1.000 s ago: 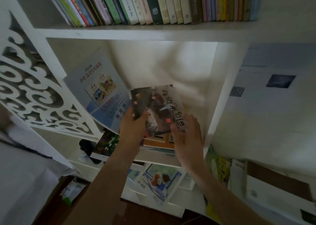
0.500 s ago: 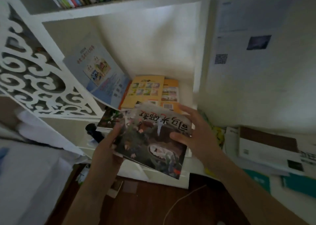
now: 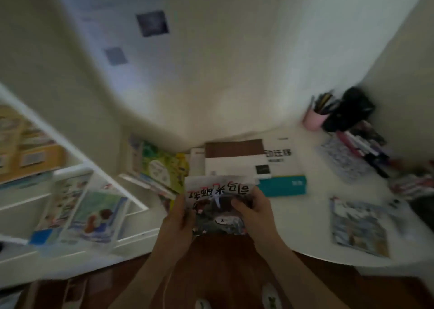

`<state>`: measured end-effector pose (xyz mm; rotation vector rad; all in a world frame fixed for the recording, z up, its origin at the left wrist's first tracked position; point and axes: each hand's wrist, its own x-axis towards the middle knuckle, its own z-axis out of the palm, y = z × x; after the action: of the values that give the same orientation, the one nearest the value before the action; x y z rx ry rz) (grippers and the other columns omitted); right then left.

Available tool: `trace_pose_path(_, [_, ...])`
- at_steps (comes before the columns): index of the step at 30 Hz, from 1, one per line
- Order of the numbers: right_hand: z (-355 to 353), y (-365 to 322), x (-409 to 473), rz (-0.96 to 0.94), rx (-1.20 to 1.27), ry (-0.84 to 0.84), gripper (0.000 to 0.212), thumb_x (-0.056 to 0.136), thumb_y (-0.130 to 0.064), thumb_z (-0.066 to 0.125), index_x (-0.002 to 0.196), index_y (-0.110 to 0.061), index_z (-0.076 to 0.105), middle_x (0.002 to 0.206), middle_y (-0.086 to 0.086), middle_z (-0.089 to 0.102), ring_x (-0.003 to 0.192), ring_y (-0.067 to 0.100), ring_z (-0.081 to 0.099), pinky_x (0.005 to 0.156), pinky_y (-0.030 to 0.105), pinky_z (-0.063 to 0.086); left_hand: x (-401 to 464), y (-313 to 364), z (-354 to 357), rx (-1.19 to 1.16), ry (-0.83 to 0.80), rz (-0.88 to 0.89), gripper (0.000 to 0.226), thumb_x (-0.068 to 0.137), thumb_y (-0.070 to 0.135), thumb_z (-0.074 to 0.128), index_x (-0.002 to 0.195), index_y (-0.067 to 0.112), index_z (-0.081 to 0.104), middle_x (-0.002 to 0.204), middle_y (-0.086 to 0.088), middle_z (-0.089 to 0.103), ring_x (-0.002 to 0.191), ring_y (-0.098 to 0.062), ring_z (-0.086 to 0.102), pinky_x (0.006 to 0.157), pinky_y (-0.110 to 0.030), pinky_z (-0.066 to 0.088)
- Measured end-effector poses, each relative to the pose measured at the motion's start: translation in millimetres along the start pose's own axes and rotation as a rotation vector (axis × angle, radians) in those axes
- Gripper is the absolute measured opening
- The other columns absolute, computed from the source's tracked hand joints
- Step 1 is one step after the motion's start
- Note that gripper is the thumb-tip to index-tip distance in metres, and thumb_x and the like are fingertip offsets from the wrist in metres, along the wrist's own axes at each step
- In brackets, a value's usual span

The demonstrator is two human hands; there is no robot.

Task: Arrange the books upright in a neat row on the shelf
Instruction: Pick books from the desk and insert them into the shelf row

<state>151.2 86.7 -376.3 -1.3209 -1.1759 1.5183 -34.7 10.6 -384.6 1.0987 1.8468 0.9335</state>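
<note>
Both hands hold one thin picture book (image 3: 217,191) with a dark cover and upside-down red and black lettering, over the white table's front edge. My left hand (image 3: 179,217) grips its left edge, and my right hand (image 3: 254,211) grips its right side with the thumb on the cover. The white shelf (image 3: 77,151) is at the left, blurred, with orange books (image 3: 28,158) lying in one compartment and picture books (image 3: 94,217) in a lower one.
On the white table (image 3: 305,214) lie a brown-and-white book (image 3: 234,160), a white-and-teal book (image 3: 281,174), a green book (image 3: 162,165) and an illustrated book (image 3: 359,228). A pink pen cup (image 3: 314,118), a black object (image 3: 350,111) and stacked books (image 3: 366,144) stand at the back right.
The view has swung right and down, from the shelf to the table. Both hands have carried the dark picture book away from the shelf compartment toward the table's front edge.
</note>
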Motion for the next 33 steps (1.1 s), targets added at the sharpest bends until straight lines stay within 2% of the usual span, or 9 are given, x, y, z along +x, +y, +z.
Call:
trace_pose_path(2, [-52.3,14.5,13.0,-0.013,-0.052,0.072,0.028,0.093,0.001,0.068,0.114,-0.017,0.069,0.105,-0.002,0.076,0.100,0.015,0.072,0.087,0.039,0.061,13.5,9.2,55.5,0.067,-0.040,0.015,0.046,0.108,0.020,0.049,0.151,0.033,0.038,0.111,0.004,0.062,0.099,-0.022,0.065,0.090,-0.043,0.055])
trace_pose_path(6, [-153.0,39.0,53.6,-0.003,-0.139,0.185,0.021,0.088,-0.002,0.074,0.105,-0.014,0.072,0.098,0.003,0.076,0.094,0.021,0.072,0.086,0.048,0.060,49.7,32.4,151.2,0.102,-0.089,0.043,0.014,0.104,0.018,0.058,0.110,0.030,0.061,0.103,-0.002,0.070,0.094,-0.019,0.066,0.088,-0.049,0.056])
trace_pose_path(10, [-224.1,63.8,85.4,-0.064,-0.201,0.170,0.028,0.088,-0.001,0.075,0.082,-0.027,0.067,0.096,0.002,0.070,0.099,0.024,0.067,0.088,0.045,0.057,83.9,39.3,225.7,0.150,-0.067,0.066,0.016,0.100,0.016,0.063,0.116,0.013,0.067,0.096,0.008,0.066,0.093,-0.016,0.064,0.086,-0.038,0.055])
trace_pose_path(14, [-254.5,106.0,103.4,-0.022,-0.320,0.104,0.034,0.094,-0.004,0.068,0.085,-0.036,0.063,0.089,-0.011,0.067,0.091,0.017,0.064,0.083,0.046,0.053,91.9,20.9,276.7,0.219,-0.108,0.039,0.013,0.098,0.008,0.064,0.098,0.021,0.062,0.096,0.006,0.064,0.097,-0.029,0.068,0.082,-0.035,0.052])
trace_pose_path(17, [-258.9,125.1,111.7,0.040,-0.338,0.074,0.037,0.099,-0.010,0.064,0.085,-0.042,0.053,0.085,-0.010,0.060,0.088,0.013,0.060,0.085,0.044,0.051,95.1,9.2,293.4,0.160,-0.126,-0.026,0.016,0.098,0.009,0.066,0.097,0.023,0.058,0.104,0.000,0.068,0.104,-0.029,0.067,0.087,-0.034,0.052])
trace_pose_path(20, [-268.3,111.5,118.2,0.032,-0.302,0.050,0.011,0.100,-0.018,0.064,0.099,-0.029,0.063,0.083,0.004,0.067,0.079,0.024,0.065,0.075,0.044,0.054,102.5,14.8,291.4,0.020,-0.145,-0.057,0.015,0.100,0.016,0.064,0.115,0.016,0.062,0.099,0.008,0.071,0.097,-0.016,0.069,0.082,-0.021,0.054])
trace_pose_path(22, [-276.4,91.1,121.8,0.013,-0.240,0.057,0.009,0.099,-0.020,0.066,0.108,-0.019,0.068,0.083,0.010,0.072,0.074,0.033,0.068,0.068,0.045,0.057,104.5,32.6,285.4,-0.132,-0.141,-0.051,0.013,0.100,0.015,0.066,0.113,0.017,0.065,0.095,0.001,0.077,0.093,-0.019,0.074,0.079,-0.028,0.061])
trace_pose_path(29, [-287.8,35.2,120.7,0.030,0.021,0.014,0.017,0.100,-0.023,0.064,0.115,-0.021,0.073,0.103,0.038,0.065,0.091,0.068,0.056,0.070,0.079,0.048,90.1,96.7,270.8,-0.459,-0.189,-0.072,0.022,0.100,0.009,0.063,0.121,0.009,0.062,0.104,-0.008,0.079,0.094,-0.026,0.077,0.076,-0.035,0.064])
trace_pose_path(33, [-290.3,25.4,115.8,0.034,0.061,-0.001,0.019,0.099,-0.024,0.064,0.116,-0.020,0.072,0.103,0.045,0.059,0.091,0.070,0.052,0.071,0.080,0.045,85.3,108.3,267.7,-0.497,-0.192,-0.047,0.019,0.100,0.008,0.062,0.119,0.007,0.062,0.103,-0.009,0.079,0.093,-0.025,0.077,0.075,-0.034,0.064])
